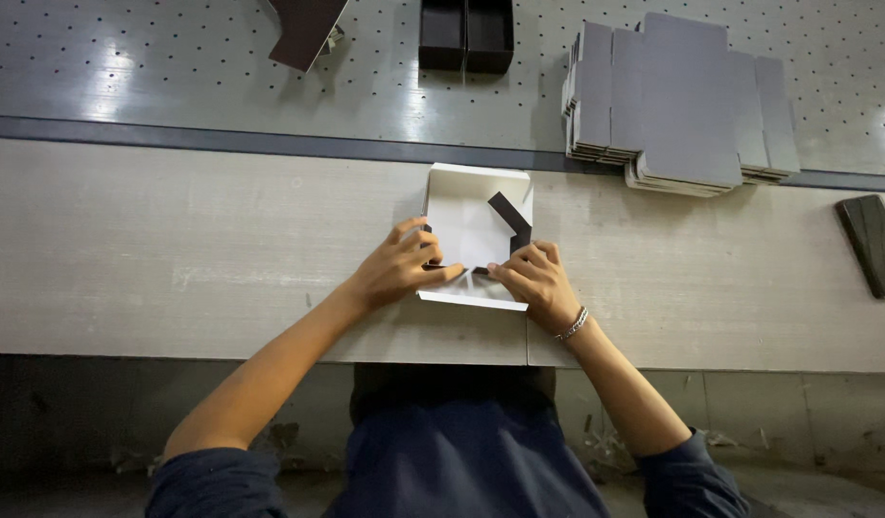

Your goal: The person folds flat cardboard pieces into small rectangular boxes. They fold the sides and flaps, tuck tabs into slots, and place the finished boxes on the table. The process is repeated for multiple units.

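1. Head view: white cardboard box (476, 225), half-folded, dark outside, at the middle of the workbench (174, 249).
2. Left hand (396, 270): fingers curled, pressing the box's near-left flap.
3. Right hand (536, 281): fingers bent, pinching the near wall.
4. Flat grey blanks (677, 96): stacked at the far right edge.

Your left hand (396, 270) and right hand (538, 280) sit side by side on the near edge of the part-folded box (476, 216), which lies mid-bench on the table (174, 249). Behind it, past the strip, is the perforated surface (174, 67). On that: stack of flat blanks (677, 101) to the back-right, two small open boxes (466, 34) straight behind, a folded piece (306, 29) back-left. Far right on the table lies a flat block (874, 245), well apart from the box.
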